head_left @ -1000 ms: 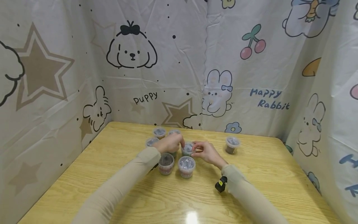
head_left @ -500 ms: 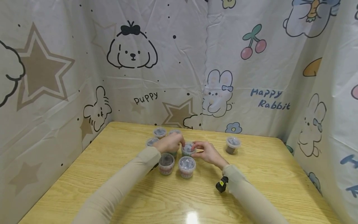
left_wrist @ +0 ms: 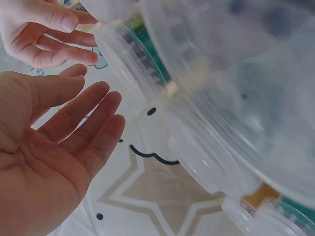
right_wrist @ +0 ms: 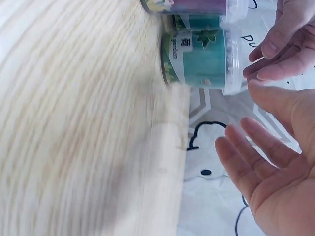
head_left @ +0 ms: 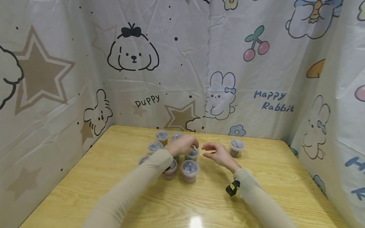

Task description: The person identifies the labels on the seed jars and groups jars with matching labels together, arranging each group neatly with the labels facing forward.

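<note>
My left hand (head_left: 183, 145) is over a clear-lidded teal tub (head_left: 191, 155), fingers loosely bent and holding nothing. To the right of that tub is my right hand (head_left: 219, 153), its fingers spread and a small gap between them and the rim. In the right wrist view the teal tub (right_wrist: 204, 59) stands upright on the table, showing a leaf print, with both hands beside its lid. Relaxed, empty fingers of the left hand (left_wrist: 59, 132) show in the left wrist view, near the lids. The left arm partly hides some tubs.
Two pinkish tubs, one (head_left: 189, 172) in front of the teal tub and another (head_left: 170, 173) to its left, stand close by. Several more tubs, including one (head_left: 162, 136) at the back, fill the left side. A lone brown tub (head_left: 236, 148) stands right. Patterned cloth surrounds the wooden table (head_left: 222, 209).
Both hands have let go of the teal tub. The right hand has drawn back to the right; the left has lifted slightly and shifted right over it.
</note>
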The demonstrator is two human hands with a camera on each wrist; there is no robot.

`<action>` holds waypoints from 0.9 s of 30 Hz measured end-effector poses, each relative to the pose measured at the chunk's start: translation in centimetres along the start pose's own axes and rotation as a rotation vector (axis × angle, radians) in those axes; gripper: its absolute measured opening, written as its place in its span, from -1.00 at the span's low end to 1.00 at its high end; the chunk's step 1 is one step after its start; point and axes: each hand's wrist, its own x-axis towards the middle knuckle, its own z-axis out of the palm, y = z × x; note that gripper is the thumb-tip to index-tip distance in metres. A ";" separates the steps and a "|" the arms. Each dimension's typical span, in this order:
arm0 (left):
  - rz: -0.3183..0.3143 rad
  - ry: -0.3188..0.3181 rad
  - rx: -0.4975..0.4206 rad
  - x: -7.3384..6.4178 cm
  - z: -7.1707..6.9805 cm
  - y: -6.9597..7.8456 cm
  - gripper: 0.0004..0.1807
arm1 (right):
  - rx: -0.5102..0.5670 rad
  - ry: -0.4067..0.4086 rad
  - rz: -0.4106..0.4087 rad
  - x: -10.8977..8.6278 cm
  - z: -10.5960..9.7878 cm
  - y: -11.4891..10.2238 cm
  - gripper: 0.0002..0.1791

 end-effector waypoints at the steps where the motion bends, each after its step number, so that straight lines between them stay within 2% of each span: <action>1: 0.012 0.004 0.011 0.2 0.1 0.2 -0.63 | -0.020 0.009 0.002 -0.1 -0.2 0.0 -0.73; 7: 0.067 0.039 0.043 1.3 0.3 1.7 -0.71 | -0.100 0.104 -0.009 -1.0 -1.8 1.0 -0.79; 11: 0.131 0.043 0.103 1.9 0.6 2.8 -0.77 | -0.161 0.166 -0.029 -1.5 -3.3 2.1 -0.81; 16: 0.184 0.043 0.191 3.2 1.5 4.3 -0.78 | -0.219 0.222 0.027 -2.1 -5.5 3.2 -0.78; 20: 0.186 0.041 0.195 4.4 1.9 5.5 -0.78 | -0.234 0.263 0.088 -2.8 -7.1 4.0 -0.77; 27: 0.123 0.036 0.104 6.4 2.0 7.5 -0.79 | -0.277 0.341 0.097 -3.8 -9.1 5.8 -0.79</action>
